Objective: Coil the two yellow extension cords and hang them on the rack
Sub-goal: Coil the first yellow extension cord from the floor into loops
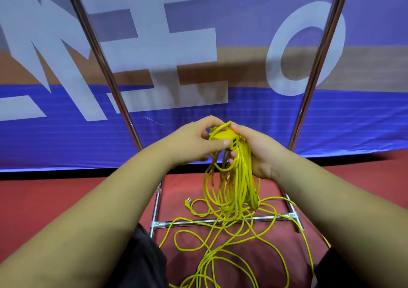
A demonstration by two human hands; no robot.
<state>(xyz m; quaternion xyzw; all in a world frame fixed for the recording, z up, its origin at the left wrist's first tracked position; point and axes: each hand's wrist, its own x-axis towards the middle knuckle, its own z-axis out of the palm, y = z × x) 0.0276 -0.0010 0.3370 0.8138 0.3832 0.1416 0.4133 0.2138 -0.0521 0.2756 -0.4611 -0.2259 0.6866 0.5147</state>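
We hold the bundle of yellow extension cord loops [237,177], right hand [256,153] clamped on the hanging loops, left hand [194,142] pinching the yellow socket block [223,137]; slack trails across the near red floor [66,199], over the steel rack base bar [198,222]. Even loops should hang tidily.

Both bare forearms extended forward. The left hand [191,141] and right hand [257,153] met at centre, fingers curled closed, each gripping.

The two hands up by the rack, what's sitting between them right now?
In the head view, the yellow socket block and a bundle of coiled yellow cord sit between the left hand and right hand, loops hanging floorward.
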